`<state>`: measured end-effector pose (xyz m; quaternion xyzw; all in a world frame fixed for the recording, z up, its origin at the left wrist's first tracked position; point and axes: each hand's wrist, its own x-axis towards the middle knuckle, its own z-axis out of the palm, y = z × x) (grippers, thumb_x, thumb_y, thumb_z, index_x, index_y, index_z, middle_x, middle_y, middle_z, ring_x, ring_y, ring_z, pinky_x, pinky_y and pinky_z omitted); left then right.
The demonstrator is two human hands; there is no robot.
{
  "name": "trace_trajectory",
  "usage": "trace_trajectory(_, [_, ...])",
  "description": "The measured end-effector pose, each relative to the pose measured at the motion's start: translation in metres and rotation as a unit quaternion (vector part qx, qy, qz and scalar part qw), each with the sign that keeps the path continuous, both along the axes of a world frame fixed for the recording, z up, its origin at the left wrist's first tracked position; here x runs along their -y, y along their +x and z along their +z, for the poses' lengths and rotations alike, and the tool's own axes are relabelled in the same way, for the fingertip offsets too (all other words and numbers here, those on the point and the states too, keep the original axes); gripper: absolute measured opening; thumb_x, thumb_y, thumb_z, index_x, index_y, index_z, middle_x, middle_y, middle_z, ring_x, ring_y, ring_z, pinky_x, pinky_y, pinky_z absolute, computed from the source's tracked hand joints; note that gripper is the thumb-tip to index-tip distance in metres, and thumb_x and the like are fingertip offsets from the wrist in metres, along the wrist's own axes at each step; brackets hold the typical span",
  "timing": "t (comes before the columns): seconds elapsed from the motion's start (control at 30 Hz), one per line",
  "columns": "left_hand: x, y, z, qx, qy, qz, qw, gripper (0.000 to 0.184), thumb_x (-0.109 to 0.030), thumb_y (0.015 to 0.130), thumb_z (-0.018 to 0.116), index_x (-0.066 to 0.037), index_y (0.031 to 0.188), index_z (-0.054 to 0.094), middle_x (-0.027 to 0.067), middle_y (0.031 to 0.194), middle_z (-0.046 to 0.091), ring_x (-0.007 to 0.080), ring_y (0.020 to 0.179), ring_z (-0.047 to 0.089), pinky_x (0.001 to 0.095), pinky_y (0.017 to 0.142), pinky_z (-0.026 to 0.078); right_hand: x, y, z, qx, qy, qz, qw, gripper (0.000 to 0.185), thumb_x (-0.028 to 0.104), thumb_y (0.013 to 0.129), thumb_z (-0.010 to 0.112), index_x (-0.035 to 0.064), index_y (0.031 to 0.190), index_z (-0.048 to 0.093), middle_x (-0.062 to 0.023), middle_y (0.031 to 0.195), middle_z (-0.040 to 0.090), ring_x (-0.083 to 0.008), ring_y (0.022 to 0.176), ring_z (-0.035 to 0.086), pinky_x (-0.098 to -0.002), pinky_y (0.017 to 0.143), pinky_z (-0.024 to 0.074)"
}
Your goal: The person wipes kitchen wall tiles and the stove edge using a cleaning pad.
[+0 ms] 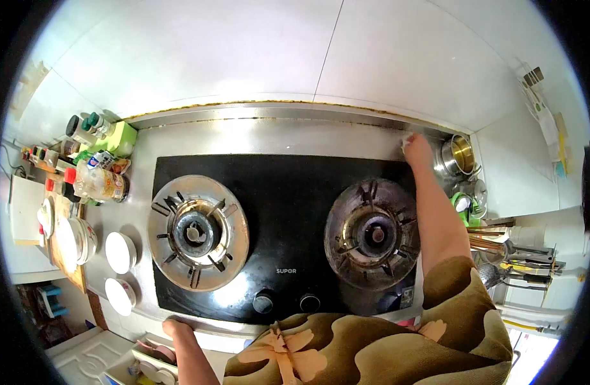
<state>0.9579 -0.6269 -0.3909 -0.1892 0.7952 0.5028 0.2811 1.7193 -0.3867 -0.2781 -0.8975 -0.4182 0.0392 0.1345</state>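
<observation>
My right hand [418, 151] reaches over the stove to the steel strip [346, 138] along the back wall. Its fingers are closed on a small white wad [407, 139], which looks like a cloth or tissue and is mostly hidden. The wad touches the steel near the back right corner. At the front edge of the counter, left of the stove, rests my left hand [174, 327]; its fingers cannot be made out. Between my arms lies the black glass gas stove [285, 224], with a left burner [195, 234] and a right burner [375, 234].
A steel pot [460, 155] stands right of my right hand, with utensils [526, 263] hanging farther forward. On the left are an oil bottle [102, 183], spice jars [97, 125], a green box [123, 138] and white bowls [118, 252]. Below is an open drawer [147, 362].
</observation>
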Motion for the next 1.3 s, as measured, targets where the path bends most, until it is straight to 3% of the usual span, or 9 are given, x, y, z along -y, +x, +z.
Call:
trace_trajectory(0.2, [-0.018,0.036,0.039,0.019,0.013,-0.027,0.999,0.047,-0.023,0.086,0.031,0.004,0.115,0.057,0.0177,0.116,0.058,0.0298,0.093,0.059,0.0418,0.08,0.048,-0.072,-0.147,-0.023,-0.106,0.005,0.24,0.965,0.023,0.022,0.084,0.054,0.005,0.091,0.068,-0.0196,0.095,0.067,-0.036,0.091,0.064,-0.0442,0.082,0.0502])
trace_trajectory(0.33, [-0.019,0.026,0.036,-0.02,-0.1,0.017,0.995,0.03,-0.019,0.084,0.034,-0.001,0.09,0.058,0.0104,0.079,0.057,0.0199,0.048,0.04,0.0423,0.043,0.031,-0.083,-0.202,-0.014,-0.151,-0.012,0.309,0.939,0.022,0.023,0.088,0.052,0.0104,0.098,0.066,-0.0181,0.106,0.065,-0.0347,0.095,0.062,-0.0439,0.082,0.0491])
trace_trajectory(0.5, [-0.012,0.018,0.015,-0.007,-0.014,0.037,0.999,0.029,-0.019,0.082,0.036,-0.001,0.085,0.057,0.0122,0.086,0.058,0.0259,0.065,0.052,0.0425,0.054,0.041,-0.037,-0.028,-0.046,-0.09,-0.044,0.165,0.981,0.038,0.041,0.081,0.064,0.008,0.099,0.069,-0.0169,0.089,0.069,-0.034,0.085,0.065,-0.0435,0.076,0.05])
trace_trajectory(0.57, [-0.005,0.004,0.009,0.046,-0.003,0.007,0.999,0.052,-0.024,0.089,0.031,0.004,0.128,0.049,0.0195,0.129,0.051,0.0326,0.112,0.053,0.0419,0.096,0.042,0.003,0.011,-0.021,-0.03,-0.022,0.055,0.998,0.037,0.038,0.079,0.063,0.0082,0.1,0.069,-0.0164,0.097,0.068,-0.0324,0.091,0.065,-0.042,0.082,0.0497])
trace_trajectory(0.77, [0.0,0.006,0.005,0.048,-0.004,-0.038,0.998,0.053,-0.026,0.089,0.029,0.001,0.13,0.048,0.0167,0.13,0.051,0.0301,0.115,0.052,0.0409,0.098,0.04,-0.042,-0.094,-0.026,-0.09,-0.019,0.146,0.985,0.029,0.03,0.08,0.06,0.0098,0.098,0.069,-0.0154,0.102,0.067,-0.0335,0.094,0.064,-0.043,0.084,0.0493])
trace_trajectory(0.87, [-0.013,0.014,0.027,0.021,-0.066,-0.045,0.997,0.042,-0.025,0.088,0.033,-0.002,0.11,0.06,0.0139,0.107,0.06,0.0278,0.087,0.06,0.0419,0.071,0.049,-0.075,-0.19,-0.001,-0.161,-0.007,0.258,0.952,0.022,0.017,0.084,0.054,0.0104,0.1,0.067,-0.016,0.105,0.066,-0.0335,0.099,0.062,-0.0428,0.085,0.0483])
trace_trajectory(0.9, [-0.013,0.012,0.024,0.005,-0.06,-0.025,0.998,0.047,-0.024,0.087,0.032,0.002,0.117,0.056,0.017,0.118,0.055,0.0295,0.101,0.055,0.0423,0.086,0.044,-0.072,-0.203,0.016,-0.15,-0.044,0.288,0.945,0.024,0.02,0.086,0.052,0.0126,0.104,0.066,-0.0153,0.107,0.065,-0.0331,0.1,0.061,-0.0431,0.087,0.0473])
trace_trajectory(1.17, [0.003,-0.008,-0.006,0.026,-0.003,0.006,1.0,0.054,-0.024,0.087,0.031,0.006,0.129,0.048,0.0196,0.134,0.047,0.0327,0.119,0.048,0.042,0.103,0.035,0.004,0.018,-0.021,-0.038,-0.075,0.075,0.994,0.038,0.04,0.076,0.065,0.0084,0.097,0.068,-0.0169,0.09,0.068,-0.0325,0.087,0.066,-0.043,0.079,0.0507])
trace_trajectory(1.3, [-0.016,0.033,0.032,0.008,-0.011,0.015,1.0,0.05,-0.023,0.086,0.033,0.006,0.122,0.054,0.0201,0.125,0.053,0.0334,0.11,0.053,0.0429,0.097,0.041,-0.01,-0.045,-0.007,-0.031,-0.087,0.113,0.989,0.027,0.034,0.079,0.063,0.0084,0.084,0.069,-0.0163,0.089,0.068,-0.0334,0.087,0.065,-0.0427,0.079,0.0501])
